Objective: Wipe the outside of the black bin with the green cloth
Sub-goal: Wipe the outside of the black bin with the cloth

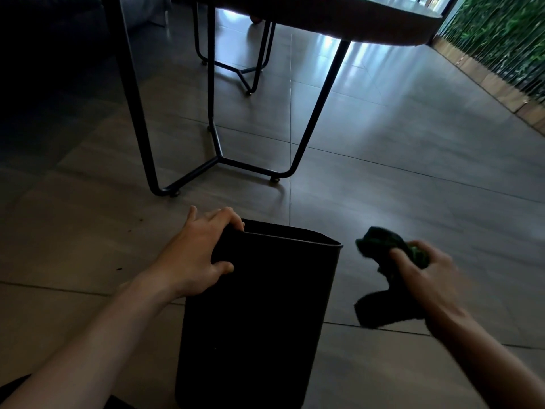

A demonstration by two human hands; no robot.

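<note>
Black bin (259,305) stands upright on the tiled floor (413,178), long axis vertical, open mouth pointing up, slightly tipped away from the camera so the rim sits farther off than the base. Left hand (200,252) grips the bin's top left corner: fingers curled over the rim into the opening, thumb pressed on the outer near wall just below. Right hand (424,276) is to the right of the bin, apart from it, fingers closed around the green cloth (383,270). Cloth is bunched; one wad sticks up past the fingers toward the bin's rim, another tail hangs down below the hand, clear of the bin wall. Cloth not touching the bin. Right hand is motion-blurred, so exact finger layout unclear. Beyond the left hand, farther off, black metal table legs (218,154) stand on the floor, dark tabletop (339,28) above. Green plant wall (501,39) far beyond the right hand.
</note>
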